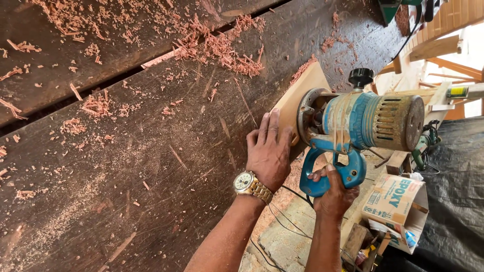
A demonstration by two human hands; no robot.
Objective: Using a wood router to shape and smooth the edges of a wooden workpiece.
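Observation:
My left hand (pixel 268 151), with a gold wristwatch on the wrist, lies flat on the edge of a dark wooden workbench (pixel 151 166) and presses on a light plywood base plate (pixel 300 93). A blue electric router (pixel 360 118) is mounted on that plate and lies on its side past the bench edge. My right hand (pixel 334 194) is closed around the router's blue loop handle from below. A black knob sits on top of the router body. The cutter is hidden behind the base plate.
Reddish wood shavings (pixel 217 45) lie scattered over the bench planks, thickest near the gap between them. An open cardboard box (pixel 396 204) with small items sits below right. Black sheeting (pixel 454 191) covers the right side. Cables run across the concrete floor (pixel 290 236).

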